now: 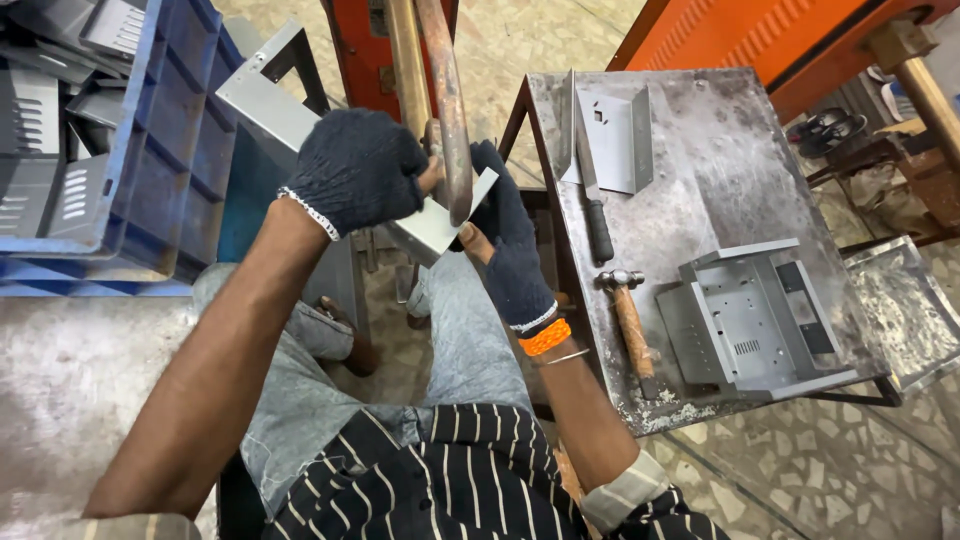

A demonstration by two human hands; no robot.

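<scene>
Both gloved hands close on a bent grey sheet-metal piece (435, 225) held above the lap, under a rusty lever bar (448, 110): the left hand (355, 170) wraps its far left end, the right hand (510, 240) grips its near right edge. To the right, a steel table (720, 150) carries a hammer (630, 320), a file (590, 190) and a grey metal housing (755, 315); a blue crate (170, 150) of metal parts stands far left

Hammer (630, 325) on table (730, 150), crate (170, 150) left

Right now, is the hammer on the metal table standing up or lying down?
Lying down. The hammer rests flat on the metal table, head toward the far side, wooden handle pointing back toward the person.
</scene>
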